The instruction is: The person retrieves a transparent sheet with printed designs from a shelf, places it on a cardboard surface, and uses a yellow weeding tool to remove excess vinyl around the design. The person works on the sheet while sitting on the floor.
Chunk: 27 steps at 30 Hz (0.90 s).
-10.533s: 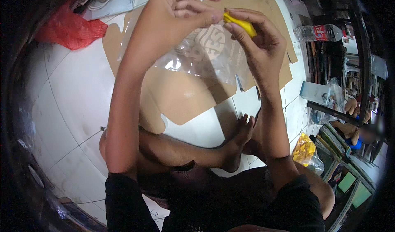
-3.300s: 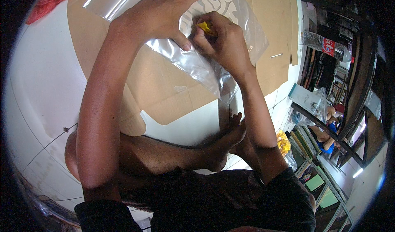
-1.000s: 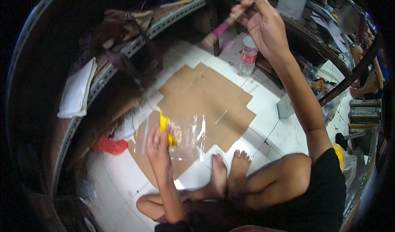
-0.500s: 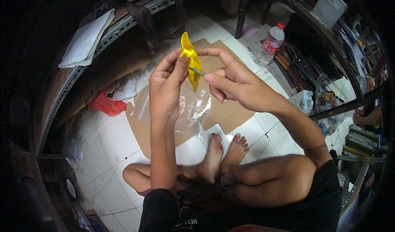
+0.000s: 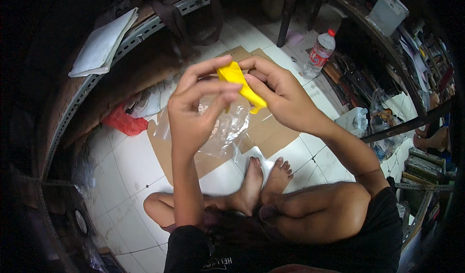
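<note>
A soft, shiny yellow piece (image 5: 233, 72), folded and bent, is held up between my two hands, over the floor beyond my feet. I cannot make out its kind. My right hand (image 5: 290, 97) pinches it, thumb on the near face and fingers behind. My left hand (image 5: 191, 110) curls around its left side, with the forefinger at the top edge and the middle fingertip across the front; the left thumb is slightly blurred. No tool shows in either hand now. Below lie a clear plastic bag (image 5: 226, 140) and flat brown cardboard (image 5: 275, 133).
My bare feet (image 5: 252, 178) rest on white tiles. A red plastic bag (image 5: 125, 120) lies left. A red-capped bottle (image 5: 320, 52) and a whitish container (image 5: 353, 120) stand right. Papers (image 5: 104, 45) lie on a metal-edged shelf; a grey bin (image 5: 389, 9) sits upper right.
The yellow piece has turned from upright to slanting down rightward and is folded over. The thin dark-tipped tool in my right hand is out of sight. My left fingers have loosened and shifted.
</note>
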Each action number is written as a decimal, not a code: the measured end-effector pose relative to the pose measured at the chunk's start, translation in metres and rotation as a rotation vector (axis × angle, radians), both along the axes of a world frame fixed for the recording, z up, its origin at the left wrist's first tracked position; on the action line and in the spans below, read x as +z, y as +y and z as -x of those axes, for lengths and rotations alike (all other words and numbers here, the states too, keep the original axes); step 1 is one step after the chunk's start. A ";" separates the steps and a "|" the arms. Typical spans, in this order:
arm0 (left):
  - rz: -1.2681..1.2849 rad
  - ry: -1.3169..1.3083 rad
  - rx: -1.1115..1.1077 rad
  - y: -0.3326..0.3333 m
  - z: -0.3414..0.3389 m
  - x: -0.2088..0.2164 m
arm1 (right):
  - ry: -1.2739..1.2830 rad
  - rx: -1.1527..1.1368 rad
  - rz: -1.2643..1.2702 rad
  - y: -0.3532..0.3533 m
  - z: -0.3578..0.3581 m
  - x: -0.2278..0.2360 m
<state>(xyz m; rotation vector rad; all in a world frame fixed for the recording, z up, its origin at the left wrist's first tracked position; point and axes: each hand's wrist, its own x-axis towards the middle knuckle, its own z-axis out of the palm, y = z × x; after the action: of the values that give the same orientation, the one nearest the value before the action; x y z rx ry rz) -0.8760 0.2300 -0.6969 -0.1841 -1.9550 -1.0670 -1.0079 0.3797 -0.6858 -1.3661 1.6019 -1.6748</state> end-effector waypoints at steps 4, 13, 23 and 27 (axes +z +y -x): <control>-0.404 0.189 -0.081 0.001 -0.008 -0.006 | 0.190 -0.049 -0.016 0.004 -0.009 0.011; -0.622 0.017 0.062 0.031 0.007 -0.008 | 0.356 -0.118 0.030 0.006 -0.015 0.011; -0.661 0.077 0.151 0.044 0.011 -0.008 | 0.268 -0.229 0.167 -0.004 -0.017 0.000; -0.652 0.102 0.219 0.054 0.008 -0.004 | 0.722 -0.371 0.180 -0.003 -0.017 0.004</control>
<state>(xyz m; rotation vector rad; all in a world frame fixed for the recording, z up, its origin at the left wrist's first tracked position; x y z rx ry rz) -0.8839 0.2842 -0.7011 0.3193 -1.4097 -1.4484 -0.9912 0.3764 -0.6821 -2.0233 2.2503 -1.6478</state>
